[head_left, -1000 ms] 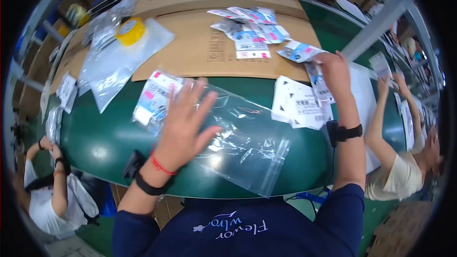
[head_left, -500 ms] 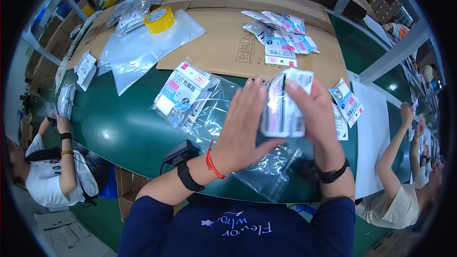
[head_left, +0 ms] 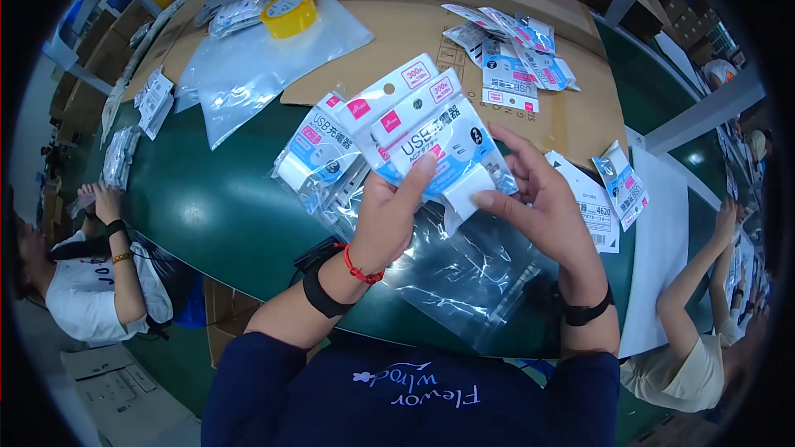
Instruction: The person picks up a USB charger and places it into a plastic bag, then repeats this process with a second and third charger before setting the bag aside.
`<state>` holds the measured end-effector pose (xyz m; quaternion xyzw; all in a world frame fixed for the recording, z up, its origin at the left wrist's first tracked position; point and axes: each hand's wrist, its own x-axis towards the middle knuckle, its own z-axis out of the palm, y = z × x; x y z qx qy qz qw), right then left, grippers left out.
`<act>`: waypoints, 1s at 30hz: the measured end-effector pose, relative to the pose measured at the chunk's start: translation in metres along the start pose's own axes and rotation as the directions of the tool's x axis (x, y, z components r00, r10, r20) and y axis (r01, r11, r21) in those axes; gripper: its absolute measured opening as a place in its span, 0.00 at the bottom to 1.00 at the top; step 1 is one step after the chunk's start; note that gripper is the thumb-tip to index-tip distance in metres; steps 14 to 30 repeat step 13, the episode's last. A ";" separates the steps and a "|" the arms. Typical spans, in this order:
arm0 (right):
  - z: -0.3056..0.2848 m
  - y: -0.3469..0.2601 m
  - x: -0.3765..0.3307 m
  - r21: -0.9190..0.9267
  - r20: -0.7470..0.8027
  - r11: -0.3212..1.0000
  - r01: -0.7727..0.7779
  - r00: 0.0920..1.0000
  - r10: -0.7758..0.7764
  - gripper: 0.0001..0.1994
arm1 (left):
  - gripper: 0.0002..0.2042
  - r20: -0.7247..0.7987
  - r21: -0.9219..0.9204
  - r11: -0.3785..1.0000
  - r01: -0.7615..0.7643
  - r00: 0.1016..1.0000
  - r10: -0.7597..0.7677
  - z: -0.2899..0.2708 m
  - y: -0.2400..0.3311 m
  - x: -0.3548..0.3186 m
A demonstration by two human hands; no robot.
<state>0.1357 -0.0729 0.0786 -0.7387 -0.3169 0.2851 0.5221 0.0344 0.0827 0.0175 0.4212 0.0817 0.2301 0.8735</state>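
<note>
Between my hands are a few USB charger packs [head_left: 447,136], white and blue with pink labels, overlapping and tilted with their printed fronts facing me. My left hand [head_left: 387,215] is closed on their lower left side, thumb lying across the front. At the lower right corner, my right hand [head_left: 546,207] pinches the packs with its thumb on the front; most of its fingers are partly behind. Just left of them a stack of similar packs [head_left: 313,153] lies on a clear plastic bag [head_left: 489,302], which spreads across the green table [head_left: 199,207] below my hands.
A pile of charger packs [head_left: 517,62] lies on the cardboard [head_left: 397,33]. Yellow tape [head_left: 289,15] rests on clear bags [head_left: 257,66]. To the right are a single pack [head_left: 621,184] and a white printed card [head_left: 590,207]. People work at left [head_left: 99,281] and right [head_left: 687,323].
The packs have turned from their barcode side to their printed fronts and moved left, fanned apart. My left hand, earlier flat beside them, now grips them; my right hand has shifted to their lower corner.
</note>
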 end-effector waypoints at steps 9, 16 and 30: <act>0.018 0.018 0.006 0.392 -0.159 0.911 0.125 0.985 -0.066 0.30 | 0.21 0.252 0.272 0.961 0.045 0.961 -0.116 0.003 -0.002 -0.012; 0.017 0.020 0.003 -0.130 -0.096 0.989 0.071 0.992 -0.084 0.29 | 0.23 0.304 0.247 0.965 0.084 0.939 -0.159 -0.013 -0.003 -0.004; 0.017 0.020 0.003 -0.130 -0.096 0.989 0.071 0.992 -0.084 0.29 | 0.23 0.304 0.247 0.965 0.084 0.939 -0.159 -0.013 -0.003 -0.004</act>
